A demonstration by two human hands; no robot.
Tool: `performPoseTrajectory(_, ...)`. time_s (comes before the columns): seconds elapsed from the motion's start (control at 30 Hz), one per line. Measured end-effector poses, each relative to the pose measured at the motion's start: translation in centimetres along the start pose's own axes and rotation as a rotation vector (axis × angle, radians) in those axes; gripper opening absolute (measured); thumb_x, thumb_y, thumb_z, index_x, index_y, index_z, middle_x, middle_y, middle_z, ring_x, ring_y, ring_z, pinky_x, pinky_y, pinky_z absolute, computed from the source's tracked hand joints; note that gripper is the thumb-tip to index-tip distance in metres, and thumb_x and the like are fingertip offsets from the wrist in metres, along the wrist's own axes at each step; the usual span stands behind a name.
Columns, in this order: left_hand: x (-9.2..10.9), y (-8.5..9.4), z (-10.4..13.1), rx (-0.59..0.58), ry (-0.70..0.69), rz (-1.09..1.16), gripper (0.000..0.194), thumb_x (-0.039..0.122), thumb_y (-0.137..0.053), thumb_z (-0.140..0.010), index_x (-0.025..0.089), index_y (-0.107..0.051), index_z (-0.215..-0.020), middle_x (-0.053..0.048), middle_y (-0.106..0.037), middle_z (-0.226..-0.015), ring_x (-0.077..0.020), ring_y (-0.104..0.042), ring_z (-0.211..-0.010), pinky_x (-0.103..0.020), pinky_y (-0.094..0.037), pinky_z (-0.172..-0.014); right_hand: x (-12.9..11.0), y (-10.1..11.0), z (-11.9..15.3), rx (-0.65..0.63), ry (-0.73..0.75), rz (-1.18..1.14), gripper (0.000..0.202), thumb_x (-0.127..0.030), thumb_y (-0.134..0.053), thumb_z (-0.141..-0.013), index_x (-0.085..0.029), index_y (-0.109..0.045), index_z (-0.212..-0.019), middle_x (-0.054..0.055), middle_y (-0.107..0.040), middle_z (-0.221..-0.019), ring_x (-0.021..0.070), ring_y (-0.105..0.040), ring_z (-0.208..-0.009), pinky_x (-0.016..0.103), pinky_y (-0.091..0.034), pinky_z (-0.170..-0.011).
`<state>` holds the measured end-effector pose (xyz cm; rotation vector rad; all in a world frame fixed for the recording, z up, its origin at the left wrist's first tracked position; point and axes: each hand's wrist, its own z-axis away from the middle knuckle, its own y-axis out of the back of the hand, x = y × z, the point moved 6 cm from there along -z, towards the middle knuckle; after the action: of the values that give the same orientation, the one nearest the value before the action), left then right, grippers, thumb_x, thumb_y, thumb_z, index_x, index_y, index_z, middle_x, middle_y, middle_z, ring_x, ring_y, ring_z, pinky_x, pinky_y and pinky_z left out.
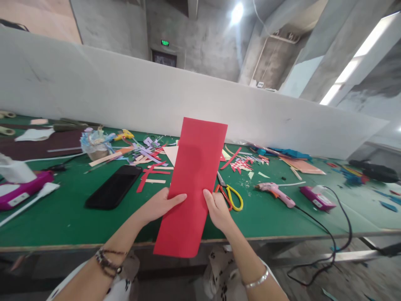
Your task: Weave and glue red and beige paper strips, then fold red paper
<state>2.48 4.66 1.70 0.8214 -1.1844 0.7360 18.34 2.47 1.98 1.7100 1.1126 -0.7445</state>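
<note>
Two hands on it now: left hand [163, 204] and right hand [219, 211] both pinch a red sheet [196, 163], thumbs on its face, fingers mostly hidden behind. It's up, tilted, over the near edge of the green table [72, 228]. This looks like a steadying step; the next move seems to call for a light, even grip. Smooth, long rectangle, apparently card; beyond lie thin paper strips [146, 175] and metal-bladed scissors [221, 179].

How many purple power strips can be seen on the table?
2. One purple power strip is at the picture's left edge, another power strip right of the pink glue gun. More may be hidden.
</note>
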Motion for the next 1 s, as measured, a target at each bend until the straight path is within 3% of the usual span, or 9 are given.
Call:
performPoseTrajectory(0.27,-0.1,-0.9,0.0,-0.059,-0.04,-0.036,0.048,0.051,-0.058,-0.073,0.022,-0.058,-0.112,-0.004,-0.064,-0.113,-0.0262,-0.061,-0.099,-0.034,-0.051,-0.08,1.0,0.3,0.1,0.013,-0.084,-0.056,0.049,-0.059,-0.029,-0.082,-0.021,-0.027,-0.051,-0.005,-0.026,-0.047,0.0081,-0.025,-0.046,0.023,-0.022,-0.044)
performPoseTrajectory(0.5,0.4,0.6,-0.1,0.052,-0.092,-0.073,0.049,0.052,-0.057,-0.073,0.021,-0.058,-0.111,-0.005,-0.064,-0.113,-0.0269,-0.06,-0.101,-0.036,-0.05,-0.084,0.2,-0.9,0.3,-0.161,-0.066,-0.119,0.05,-0.056,-0.028,-0.085,-0.02,-0.031,-0.05,-0.005,-0.031,-0.045,0.0071,-0.027,-0.044,0.022,-0.022,-0.043)
performPoseTrajectory(0.67,0.6,1.0,0.1,0.027,-0.073,-0.062,0.052,0.053,-0.059,-0.069,0.02,-0.06,-0.109,-0.006,-0.066,-0.108,-0.0282,-0.061,-0.099,-0.037,-0.051,-0.081,-0.2,-1.1,0.3,-0.153,-0.01,-0.044,0.048,-0.049,-0.027,-0.088,-0.019,-0.035,-0.052,-0.004,-0.035,-0.045,0.0074,-0.03,-0.046,0.022,-0.025,-0.046)
performPoseTrajectory(0.87,-0.2,1.2,0.2,0.065,0.015,-0.072,0.057,0.057,-0.059,-0.068,0.016,-0.06,-0.108,-0.009,-0.068,-0.104,-0.0291,-0.063,-0.094,-0.036,-0.052,-0.076,-0.4,-0.6,0.1,-0.079,0.03,-0.012,0.044,-0.048,-0.027,-0.088,-0.02,-0.027,-0.053,-0.005,-0.029,-0.049,0.0072,-0.027,-0.047,0.023,-0.022,-0.046)
performPoseTrajectory(1.0,-0.2,0.3,0.3,-0.031,0.018,-0.078,0.056,0.055,-0.057,-0.07,0.018,-0.058,-0.112,-0.007,-0.066,-0.108,-0.0275,-0.062,-0.096,-0.035,-0.052,-0.078,-0.4,0.0,0.1,-0.021,0.067,0.031,0.045,-0.048,-0.027,-0.087,-0.021,-0.024,-0.052,-0.005,-0.027,-0.047,0.0068,-0.026,-0.046,0.024,-0.021,-0.047)
